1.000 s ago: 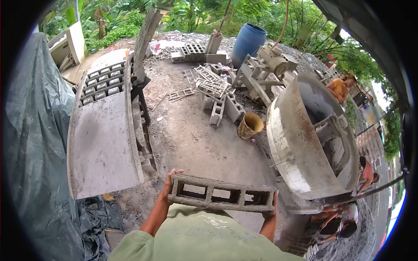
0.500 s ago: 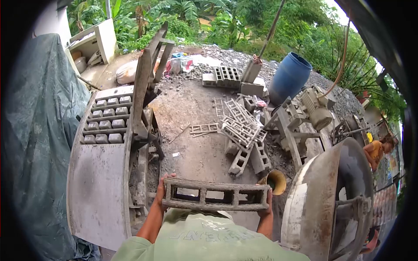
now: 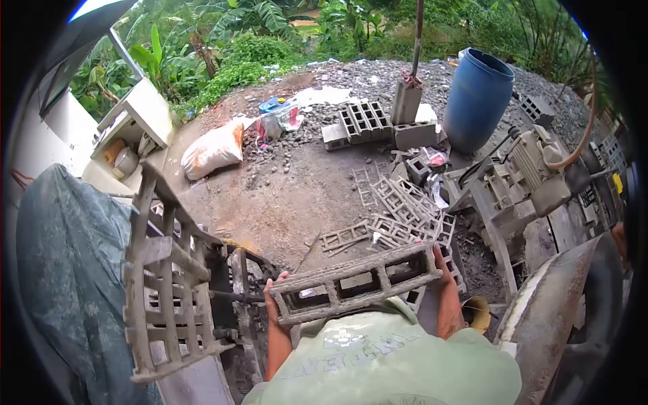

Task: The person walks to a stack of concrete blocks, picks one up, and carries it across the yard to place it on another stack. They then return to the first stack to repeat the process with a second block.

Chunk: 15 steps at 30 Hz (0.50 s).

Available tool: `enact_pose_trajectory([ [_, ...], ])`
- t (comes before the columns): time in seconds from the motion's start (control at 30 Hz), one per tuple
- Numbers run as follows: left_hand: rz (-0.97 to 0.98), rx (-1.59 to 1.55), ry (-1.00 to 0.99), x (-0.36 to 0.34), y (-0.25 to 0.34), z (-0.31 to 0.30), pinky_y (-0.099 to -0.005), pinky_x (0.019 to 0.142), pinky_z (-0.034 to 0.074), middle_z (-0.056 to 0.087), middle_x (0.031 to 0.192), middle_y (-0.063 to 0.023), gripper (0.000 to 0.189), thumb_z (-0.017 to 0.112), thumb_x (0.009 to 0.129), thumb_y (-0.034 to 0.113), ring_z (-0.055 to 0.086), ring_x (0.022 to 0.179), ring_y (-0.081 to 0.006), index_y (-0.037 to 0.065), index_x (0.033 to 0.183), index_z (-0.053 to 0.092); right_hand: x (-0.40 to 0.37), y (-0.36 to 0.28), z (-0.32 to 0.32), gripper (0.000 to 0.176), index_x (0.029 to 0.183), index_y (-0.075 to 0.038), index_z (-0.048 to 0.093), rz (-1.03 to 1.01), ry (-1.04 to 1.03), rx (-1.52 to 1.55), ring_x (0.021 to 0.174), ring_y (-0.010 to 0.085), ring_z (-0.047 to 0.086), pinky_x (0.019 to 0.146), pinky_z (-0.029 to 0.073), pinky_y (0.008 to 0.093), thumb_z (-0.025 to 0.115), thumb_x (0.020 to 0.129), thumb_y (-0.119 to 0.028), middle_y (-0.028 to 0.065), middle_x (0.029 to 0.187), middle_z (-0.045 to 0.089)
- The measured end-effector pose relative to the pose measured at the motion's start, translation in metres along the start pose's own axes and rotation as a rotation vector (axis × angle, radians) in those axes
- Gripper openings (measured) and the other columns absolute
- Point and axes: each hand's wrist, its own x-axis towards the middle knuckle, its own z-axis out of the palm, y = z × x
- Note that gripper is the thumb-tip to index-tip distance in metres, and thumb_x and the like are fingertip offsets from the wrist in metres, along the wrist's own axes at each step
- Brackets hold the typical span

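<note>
A grey hollow concrete block [image 3: 370, 290], with three openings facing up, is carried in front of my chest and tilts up toward the right. My left hand [image 3: 274, 300] grips its left end. On the opposite end, my right hand [image 3: 442, 275] presses with the fingers partly hidden behind the block. Beyond it, a loose heap of ladder-shaped frames [image 3: 403, 209] lies on the ground. Close to my left arm stands a block-making machine with a raised metal grid [image 3: 165, 283].
Ahead stand a blue barrel [image 3: 478, 101], several concrete blocks [image 3: 365, 123] and a post [image 3: 406, 101]. A white sack [image 3: 212, 148] lies at the left. A motor [image 3: 538, 169] and a rusty drum [image 3: 550, 317] are on the right. A tarp [image 3: 71, 270] covers something at far left.
My view has turned to the right and up. The block, still in both hands, has gone from level to tilted. The machine's grid now shows broadside at the left.
</note>
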Motion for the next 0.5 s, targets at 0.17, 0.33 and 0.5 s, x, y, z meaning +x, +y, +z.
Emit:
enact_pose_trajectory([
  [0.17, 0.005, -0.053, 0.062, 0.094, 0.034, 0.034, -0.0363, 0.081, 0.045, 0.059, 0.096, -0.0086, 0.048, 0.043, 0.085, 0.045, 0.055, 0.09, -0.0229, 0.004, 0.109, 0.051, 0.122, -0.053, 0.025, 0.068, 0.126, -0.009, 0.042, 0.119, -0.003, -0.09, 0.101, 0.0174, 0.051, 0.087, 0.041, 0.0324, 0.044, 0.08, -0.06, 0.0039, 0.118, 0.051],
  [0.33, -0.007, -0.052, 0.07, 0.229, 0.078, 0.054, -0.0385, 0.084, 0.043, 0.056, 0.101, -0.0091, 0.049, 0.044, 0.084, 0.047, 0.053, 0.093, -0.0244, 0.006, 0.11, 0.049, 0.256, -0.075, 0.047, 0.068, 0.129, -0.012, 0.038, 0.028, -0.041, -0.111, 0.104, 0.0179, 0.048, 0.089, 0.039, 0.0335, 0.039, 0.082, -0.061, 0.005, 0.118, 0.049],
  [0.5, -0.023, 0.048, 0.104, 0.416, 0.13, 0.079, -0.0395, 0.079, 0.046, 0.059, 0.097, -0.0113, 0.054, 0.041, 0.083, 0.05, 0.056, 0.089, -0.0254, 0.004, 0.111, 0.051, 0.4, -0.091, 0.069, 0.078, 0.127, -0.008, 0.037, -0.074, 0.046, 0.038, 0.105, 0.0196, 0.047, 0.091, 0.037, 0.0354, 0.037, 0.078, -0.068, 0.0063, 0.117, 0.048],
])
